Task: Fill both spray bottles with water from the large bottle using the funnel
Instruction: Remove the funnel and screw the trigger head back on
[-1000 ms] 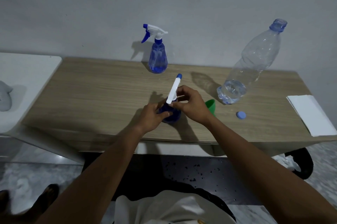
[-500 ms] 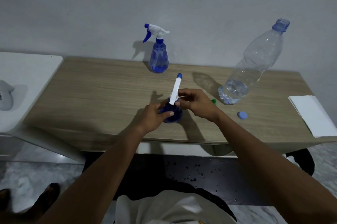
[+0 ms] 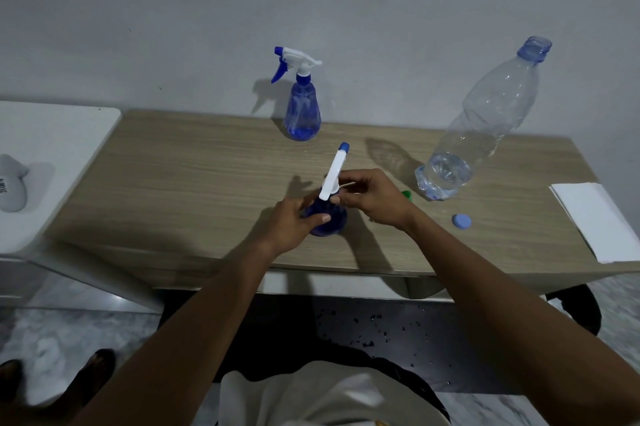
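While uncapped, large bottle (image 3: pixel 485 120) nearly empty.

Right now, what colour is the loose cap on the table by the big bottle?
The cap is light blue, seen in the head view.

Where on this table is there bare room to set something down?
Widest bare patch: left half of the table, from the far spray bottle to the edge. A narrower strip between the blue cap and the white paper. Crowded around the held spray bottle, funnel and large bottle.

Left hand (image 3: pixel 294 221) curled gripping, right hand (image 3: pixel 375 199) pinching, arms outstretched
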Tool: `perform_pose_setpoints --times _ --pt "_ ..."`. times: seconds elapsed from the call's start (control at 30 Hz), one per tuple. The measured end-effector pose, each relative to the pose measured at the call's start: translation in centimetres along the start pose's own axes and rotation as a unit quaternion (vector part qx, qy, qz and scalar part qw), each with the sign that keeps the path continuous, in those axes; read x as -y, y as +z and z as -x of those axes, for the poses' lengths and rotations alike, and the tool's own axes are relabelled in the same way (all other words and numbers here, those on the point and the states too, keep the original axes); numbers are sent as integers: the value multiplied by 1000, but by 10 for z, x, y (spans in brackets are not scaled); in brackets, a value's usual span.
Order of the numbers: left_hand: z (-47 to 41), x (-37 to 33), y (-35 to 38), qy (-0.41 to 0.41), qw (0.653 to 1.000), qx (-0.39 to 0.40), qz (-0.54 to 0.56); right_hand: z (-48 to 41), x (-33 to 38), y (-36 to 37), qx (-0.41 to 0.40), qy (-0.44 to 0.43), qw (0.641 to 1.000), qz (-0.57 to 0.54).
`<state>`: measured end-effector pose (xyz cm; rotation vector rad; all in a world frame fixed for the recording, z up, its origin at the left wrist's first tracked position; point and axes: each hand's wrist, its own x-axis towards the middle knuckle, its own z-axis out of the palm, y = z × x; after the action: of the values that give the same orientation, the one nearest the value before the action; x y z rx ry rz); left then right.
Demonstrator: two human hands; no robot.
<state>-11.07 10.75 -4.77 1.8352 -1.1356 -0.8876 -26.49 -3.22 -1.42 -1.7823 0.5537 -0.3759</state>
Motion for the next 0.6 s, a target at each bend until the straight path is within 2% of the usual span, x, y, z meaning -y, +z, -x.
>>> perform_pose_setpoints --times 0.1,0.37,0.5,0.6 --pt "0 0 1 -5 1000 -12 1 0 0 2 -9 -6 1000 -4" --pt "1 -2 1 -17 999 -24 13 4 -6 21 -95 1 995 11" --pt "3 -4 4 -7 1000 -24 -2 11 -6 29 -200 -10 977 79" --pt "6 -9 5 -13 1000 -27 -2 8 -4 30 -186 -25 980 70"
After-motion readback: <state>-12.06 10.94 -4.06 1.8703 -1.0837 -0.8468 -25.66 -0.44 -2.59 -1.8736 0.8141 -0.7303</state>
